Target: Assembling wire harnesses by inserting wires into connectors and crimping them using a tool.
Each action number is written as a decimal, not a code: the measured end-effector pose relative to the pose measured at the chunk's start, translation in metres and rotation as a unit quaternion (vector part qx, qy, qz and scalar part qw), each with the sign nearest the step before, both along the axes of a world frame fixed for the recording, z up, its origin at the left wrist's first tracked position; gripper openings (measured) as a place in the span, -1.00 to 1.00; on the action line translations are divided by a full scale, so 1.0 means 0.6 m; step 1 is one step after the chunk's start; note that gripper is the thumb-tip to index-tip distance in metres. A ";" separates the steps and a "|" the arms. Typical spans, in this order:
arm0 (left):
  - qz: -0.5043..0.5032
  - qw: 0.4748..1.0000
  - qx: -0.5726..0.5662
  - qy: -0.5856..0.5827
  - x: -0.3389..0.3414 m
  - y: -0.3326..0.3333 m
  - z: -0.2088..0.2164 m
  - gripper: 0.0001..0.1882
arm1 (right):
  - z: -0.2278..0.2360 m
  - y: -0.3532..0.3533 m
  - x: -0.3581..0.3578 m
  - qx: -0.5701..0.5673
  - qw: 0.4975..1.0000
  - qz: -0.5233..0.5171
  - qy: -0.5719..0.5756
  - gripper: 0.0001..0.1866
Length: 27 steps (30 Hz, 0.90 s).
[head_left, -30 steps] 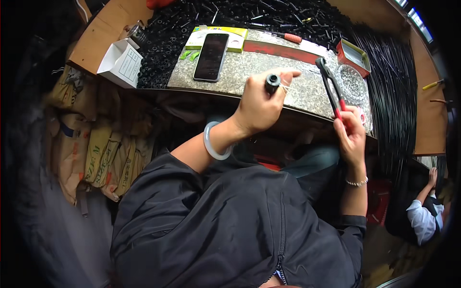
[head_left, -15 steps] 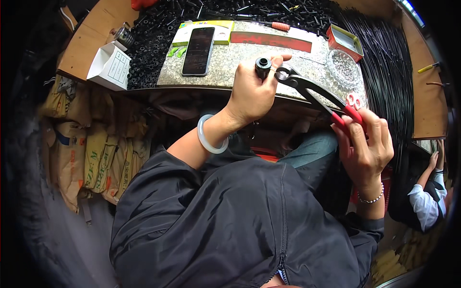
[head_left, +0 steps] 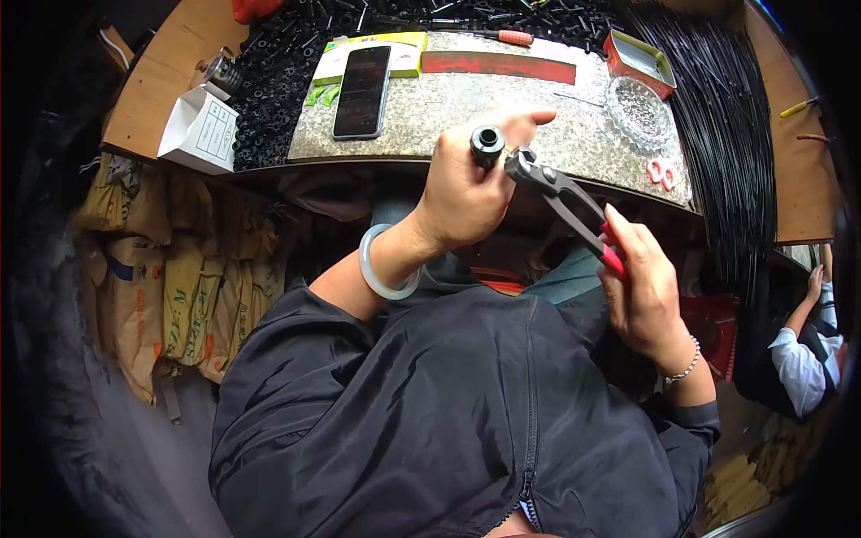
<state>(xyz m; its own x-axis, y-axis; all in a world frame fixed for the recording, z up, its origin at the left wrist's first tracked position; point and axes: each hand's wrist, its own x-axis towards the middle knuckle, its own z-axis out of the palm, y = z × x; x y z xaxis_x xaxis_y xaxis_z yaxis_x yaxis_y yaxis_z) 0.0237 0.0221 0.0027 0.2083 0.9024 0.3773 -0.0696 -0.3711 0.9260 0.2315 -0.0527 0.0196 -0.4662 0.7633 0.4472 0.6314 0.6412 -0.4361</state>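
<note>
1. Head view: your left hand [head_left: 466,193] is wrapped around a black tube [head_left: 486,152], and the tube's hollow round end looks up at the camera. One finger of that hand pokes out past the tube and is a bit blurry.
2. Your right hand [head_left: 644,287] is curled around the red grips of the pliers [head_left: 567,195]. The nose of the pliers is right beside the black tube, close to your left fingers. I cannot tell if it touches the tube or bites on something.
3. The black tube is held up near the front edge of the table [head_left: 430,108], where the phone [head_left: 362,94] lies.
4. My guess at the step: you are working the pliers at the side of the tube, maybe to pinch or snip a small bit there.
5. The next move seems to call for a steady left hand and a firm squeeze with the right. Watch that no fingertip slips into the pliers' mouth.
6. Half a second ago, the pliers' handles were spread wide. Now they look much closer together, and your right hand is nearer to your left. One handle was next to the little pink rings [head_left: 662,174]; now it is well apart from them.
</note>
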 end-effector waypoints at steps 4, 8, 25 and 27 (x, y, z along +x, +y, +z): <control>-0.034 0.999 0.011 0.018 0.005 -0.004 0.008 -0.68 | 0.017 -0.001 0.027 -0.684 0.652 0.158 0.287 -0.50; -0.017 0.999 0.026 0.026 0.009 -0.001 0.000 -0.68 | 0.007 -0.014 0.015 -0.357 0.926 0.025 0.122 -0.31; -0.014 1.000 -0.001 0.027 0.015 -0.008 -0.014 -0.69 | -0.008 0.011 0.015 -0.258 0.956 0.090 0.102 -0.45; -0.003 0.999 -0.009 0.030 0.017 -0.009 -0.012 -0.69 | 0.003 0.015 0.018 -0.294 0.947 0.080 0.100 -0.54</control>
<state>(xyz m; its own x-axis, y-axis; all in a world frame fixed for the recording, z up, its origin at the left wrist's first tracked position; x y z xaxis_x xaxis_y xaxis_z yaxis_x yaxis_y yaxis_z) 0.0341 0.0165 -0.0047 0.2360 0.9074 0.3476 -0.0156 -0.3541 0.9351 0.2422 -0.0438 0.0214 -0.5471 0.8350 0.0585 0.4138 0.3306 -0.8482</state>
